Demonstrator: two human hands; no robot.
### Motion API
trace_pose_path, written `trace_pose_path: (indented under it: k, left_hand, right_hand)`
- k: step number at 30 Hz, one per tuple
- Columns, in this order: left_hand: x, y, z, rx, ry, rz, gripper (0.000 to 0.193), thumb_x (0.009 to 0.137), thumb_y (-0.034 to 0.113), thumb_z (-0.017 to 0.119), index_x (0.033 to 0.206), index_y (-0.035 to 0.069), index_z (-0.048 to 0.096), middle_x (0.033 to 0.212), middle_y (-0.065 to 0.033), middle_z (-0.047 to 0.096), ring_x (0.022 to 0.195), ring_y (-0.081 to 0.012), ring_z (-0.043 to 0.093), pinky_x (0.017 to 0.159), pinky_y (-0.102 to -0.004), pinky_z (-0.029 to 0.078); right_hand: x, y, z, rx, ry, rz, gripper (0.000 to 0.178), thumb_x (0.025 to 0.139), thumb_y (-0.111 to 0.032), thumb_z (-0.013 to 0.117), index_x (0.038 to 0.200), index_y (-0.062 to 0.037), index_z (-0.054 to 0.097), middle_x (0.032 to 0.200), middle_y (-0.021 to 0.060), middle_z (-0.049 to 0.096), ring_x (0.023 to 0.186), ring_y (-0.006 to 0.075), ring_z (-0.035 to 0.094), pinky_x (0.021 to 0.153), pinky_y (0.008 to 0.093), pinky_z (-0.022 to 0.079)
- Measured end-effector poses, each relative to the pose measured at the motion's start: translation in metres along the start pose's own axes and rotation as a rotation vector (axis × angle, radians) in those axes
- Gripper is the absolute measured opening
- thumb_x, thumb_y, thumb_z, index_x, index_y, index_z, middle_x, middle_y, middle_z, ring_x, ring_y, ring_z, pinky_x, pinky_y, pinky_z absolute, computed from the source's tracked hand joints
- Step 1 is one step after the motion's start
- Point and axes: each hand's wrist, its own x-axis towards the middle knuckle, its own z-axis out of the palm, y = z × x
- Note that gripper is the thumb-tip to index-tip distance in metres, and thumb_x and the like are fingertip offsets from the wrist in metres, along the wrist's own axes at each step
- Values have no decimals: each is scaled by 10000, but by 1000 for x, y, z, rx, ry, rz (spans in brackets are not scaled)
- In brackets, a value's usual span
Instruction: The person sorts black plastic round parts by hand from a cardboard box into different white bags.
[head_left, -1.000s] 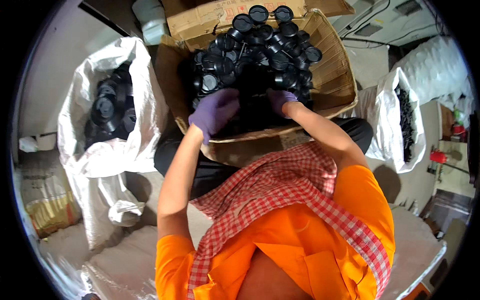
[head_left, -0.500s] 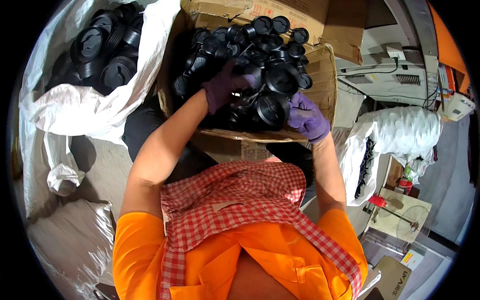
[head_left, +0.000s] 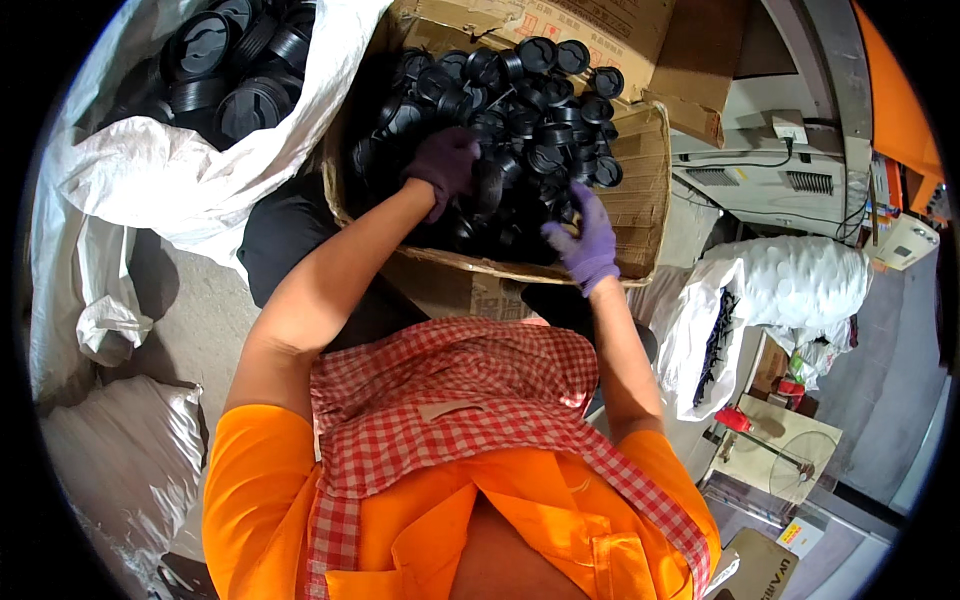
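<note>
Big cardboard box point(head_left: 638, 190) heaped with black caps point(head_left: 547, 160)

So the box is open-topped, and the caps pile up well inside it. Open white sacks flank it: the left sack point(head_left: 150, 175) has more round black caps, the right sack point(head_left: 683, 370) holds thin dark pieces. Left hand point(head_left: 447, 165), purple glove, is curled beside a cap mid-pile, but can't tell if it's actually gripping. Right hand point(head_left: 588, 240), also gloved, is at the near right of the heap, fingers part bent and blurry, so no idea if it's holding anything. My tip: work the loose ones first and lift gently so neighbours don't snag or slide. Count: one box, two of those sacks, two hands; caps overlap way too much to count.
</note>
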Motion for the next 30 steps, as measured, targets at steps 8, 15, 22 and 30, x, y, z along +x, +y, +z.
trace_pose_path:
  k: [8,15,22,30]
  left_hand:
    - [-10,17,-7,-707,-276,-289,126,780,126,588,880,52,571,848,-76,602,723,-196,591,582,-319,520]
    - [0,28,-39,127,316,470,329,693,200,720,959,54,591,957,-69,608,854,-207,605,753,-309,506]
    - [-21,46,-30,-819,-463,-240,472,735,224,718,1146,83,534,1025,-69,583,853,-185,590,693,-321,521]
    - [-11,44,-38,-847,-268,-233,363,770,161,643,1103,55,543,972,-71,611,815,-203,616,645,-353,550]
  right_hand:
    - [14,-41,68,445,-118,63,605,687,-131,720,1221,-53,447,1139,141,520,1059,265,507,943,352,385]
    - [49,-30,27,1126,69,431,211,825,-71,521,1030,-22,537,871,103,612,667,201,619,544,267,490]
    - [42,-40,22,1233,-137,687,196,823,-122,529,996,-38,566,774,85,623,533,188,592,403,241,455]
    - [39,-27,17,422,15,-22,685,690,-214,683,1283,-25,398,1228,181,461,1140,320,467,942,401,407]
